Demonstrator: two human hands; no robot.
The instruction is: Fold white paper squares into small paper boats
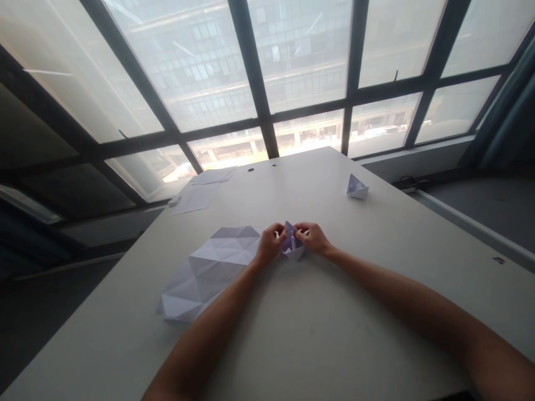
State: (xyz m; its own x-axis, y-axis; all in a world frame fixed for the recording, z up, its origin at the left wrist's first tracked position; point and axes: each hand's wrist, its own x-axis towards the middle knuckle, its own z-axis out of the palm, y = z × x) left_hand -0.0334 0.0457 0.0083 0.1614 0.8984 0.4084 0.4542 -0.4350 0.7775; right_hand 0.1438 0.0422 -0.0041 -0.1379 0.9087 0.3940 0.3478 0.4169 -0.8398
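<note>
Between my two hands is a folded paper boat (295, 252), pale violet-white, with a pointed peak in its middle. My left hand (271, 242) pinches its left side, fingers closed on the paper. From the other side, my right hand (311, 236) grips the right part near the peak, thumb and fingers closed. The boat is at or just above the tabletop; I cannot tell whether it touches. Creased white paper sheets (225, 253) lie by my left forearm, partly hidden under it.
A second paper boat (358, 188) stands toward the right edge of the white table (317, 334). Flat white sheets (194, 197) lie at the far left, beside a small white object (174, 200). Large dark-framed windows (301, 55) rise behind the table.
</note>
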